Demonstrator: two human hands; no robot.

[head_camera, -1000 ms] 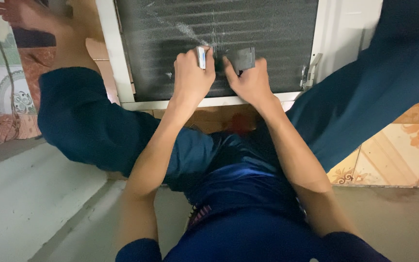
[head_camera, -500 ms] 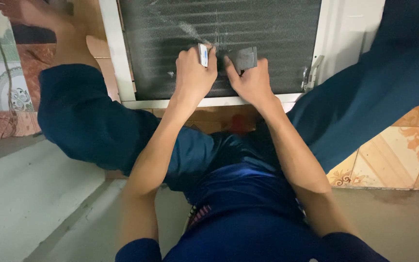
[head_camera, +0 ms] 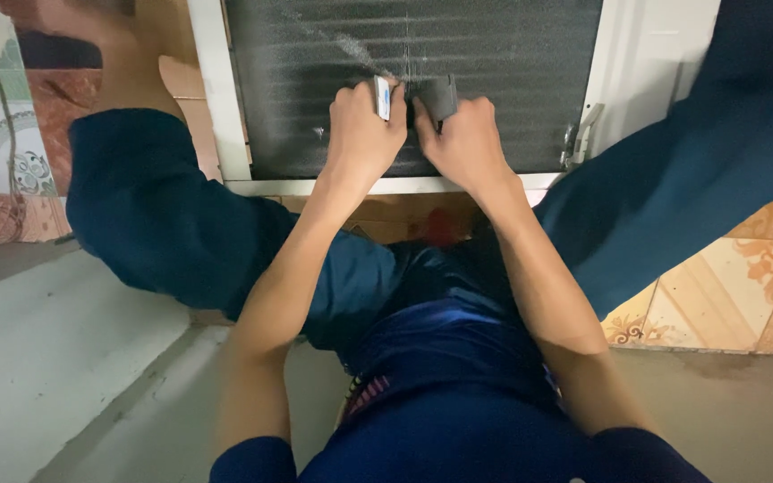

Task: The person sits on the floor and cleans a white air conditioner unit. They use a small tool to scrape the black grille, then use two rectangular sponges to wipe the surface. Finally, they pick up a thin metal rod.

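A dark flat tool (head_camera: 440,97), like a small comb or brush block, is pressing against the fin grille (head_camera: 494,80) of a white-framed cooling unit (head_camera: 212,107), near the middle of the grille and just above its lower frame bar. The right hand (head_camera: 465,143) is closing its fingers around this tool, with the thumb side toward the centre. Just beside it, the left hand (head_camera: 361,134) is gripping a small silver and white piece (head_camera: 383,97), fingers curled tight on it; the two hands are almost touching each other.

On the grille, a pale scratched streak (head_camera: 342,40) is running diagonally above the hands. The person is sitting on the floor with legs in dark blue trousers (head_camera: 163,215) spread to both sides of the unit. Patterned tiles (head_camera: 735,277) are lying to the right, and a grey concrete step (head_camera: 38,358) to the left.

To do this work well, I think the tool should be moving along the direction of the fins, with light and even pressure, because thin fins are probably bending easily.
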